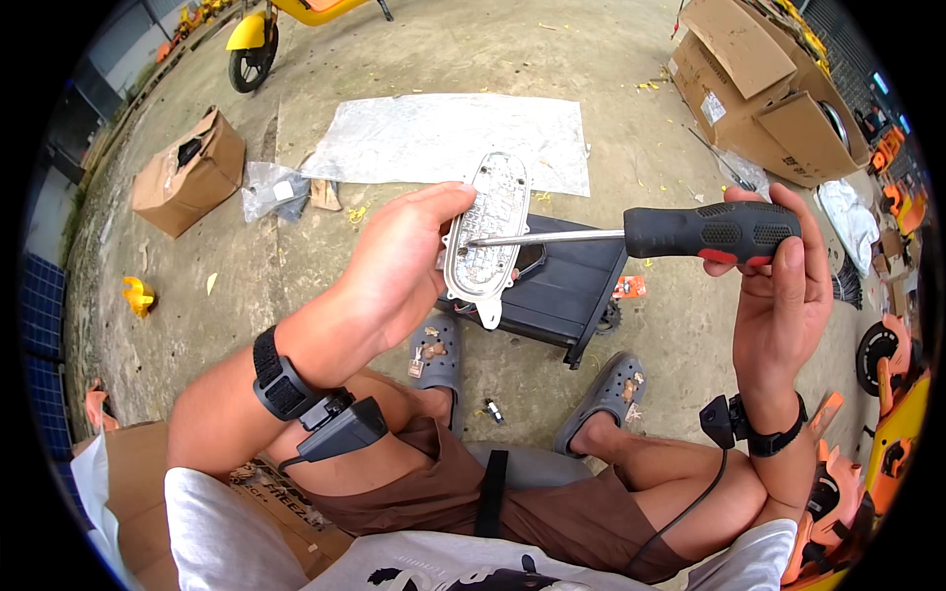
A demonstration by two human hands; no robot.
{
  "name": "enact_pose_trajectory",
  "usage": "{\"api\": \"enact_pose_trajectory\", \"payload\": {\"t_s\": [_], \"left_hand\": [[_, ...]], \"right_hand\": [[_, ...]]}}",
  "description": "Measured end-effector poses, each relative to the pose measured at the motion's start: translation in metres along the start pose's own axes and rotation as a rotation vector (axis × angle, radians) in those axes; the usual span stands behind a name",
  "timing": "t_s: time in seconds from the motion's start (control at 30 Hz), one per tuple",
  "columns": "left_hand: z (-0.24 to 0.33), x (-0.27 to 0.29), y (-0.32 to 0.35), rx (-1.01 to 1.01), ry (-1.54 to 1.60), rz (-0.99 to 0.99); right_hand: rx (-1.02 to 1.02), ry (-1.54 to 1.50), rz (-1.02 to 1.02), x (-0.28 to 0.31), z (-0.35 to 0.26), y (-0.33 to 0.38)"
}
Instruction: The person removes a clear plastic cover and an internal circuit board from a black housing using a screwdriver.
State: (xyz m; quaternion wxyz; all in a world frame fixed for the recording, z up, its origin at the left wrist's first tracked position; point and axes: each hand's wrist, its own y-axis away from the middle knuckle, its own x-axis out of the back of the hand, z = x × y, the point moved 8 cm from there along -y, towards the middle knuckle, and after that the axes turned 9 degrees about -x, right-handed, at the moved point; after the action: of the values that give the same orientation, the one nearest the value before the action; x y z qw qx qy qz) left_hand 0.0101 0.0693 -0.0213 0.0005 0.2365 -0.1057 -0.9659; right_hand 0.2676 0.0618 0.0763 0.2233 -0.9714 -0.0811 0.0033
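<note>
My left hand (pixel 399 266) clamps the oval lamp unit (pixel 486 236) upright over the black case (pixel 567 286), while my right hand (pixel 778 286) grips the screwdriver (pixel 690 233) (tip on its face), which could skid into my fingers.

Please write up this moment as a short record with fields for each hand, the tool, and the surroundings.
Left hand: holds an oval silver lamp unit upright by its edge
Right hand: grips the black-and-red handle of a screwdriver
Tool tip: shaft horizontal, tip against the lamp unit's face
Below: black box on concrete, grey clogs
Surroundings: cardboard boxes, plastic sheet, yellow scooter
</note>
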Motion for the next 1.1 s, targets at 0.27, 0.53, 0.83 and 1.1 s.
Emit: {"api": "enact_pose_trajectory", "payload": {"t_s": [0.27, 0.53, 0.83, 1.1], "left_hand": [[-0.001, 0.001, -0.001, 0.000, -0.012, -0.009], [-0.001, 0.003, -0.002, -0.018, -0.038, 0.000], [-0.004, 0.007, -0.003, -0.020, -0.086, -0.010], [-0.006, 0.010, -0.002, 0.001, -0.108, 0.008]], "right_hand": [[0.000, 0.002, -0.028, -0.002, 0.002, 0.001], [0.014, 0.034, -0.039, -0.004, 0.002, 0.002], [0.085, 0.142, -0.108, -0.013, -0.013, 0.009], [0.250, 0.255, -0.268, -0.024, -0.023, 0.015]]}}
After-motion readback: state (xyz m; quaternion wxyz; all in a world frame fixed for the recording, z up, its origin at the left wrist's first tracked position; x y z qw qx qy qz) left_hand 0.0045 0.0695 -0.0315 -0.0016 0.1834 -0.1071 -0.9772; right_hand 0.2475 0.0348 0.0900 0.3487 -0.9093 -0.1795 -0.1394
